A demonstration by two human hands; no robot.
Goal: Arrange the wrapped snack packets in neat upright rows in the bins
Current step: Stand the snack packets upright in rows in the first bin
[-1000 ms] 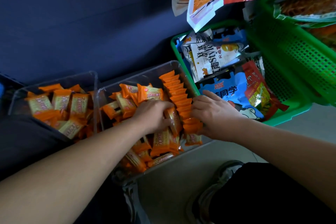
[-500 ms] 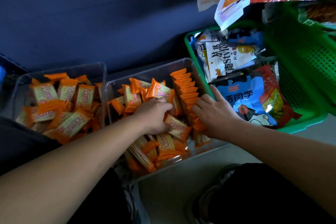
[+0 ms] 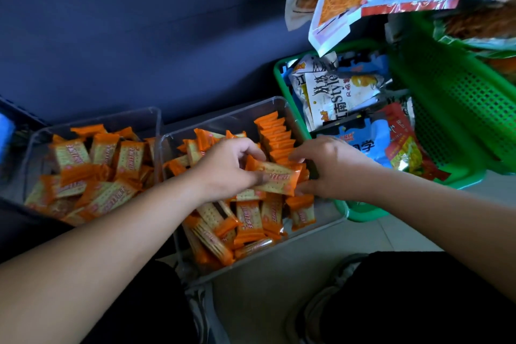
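Packet (image 3: 276,179) lies flat between the hands, long axis hand to hand, left hand (image 3: 226,167) pinching its left end, right hand (image 3: 332,167) curled on the other; upright row (image 3: 275,134) sits just beyond the right hand, so tip it up there.

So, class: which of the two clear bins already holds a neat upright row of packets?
The right clear bin, beside the green basket: an upright row lines its right wall. The left clear bin holds only a loose jumble.

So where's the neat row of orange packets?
In the head view, the upright row stands along the right wall of the right clear bin, beside the green basket, past the right hand.
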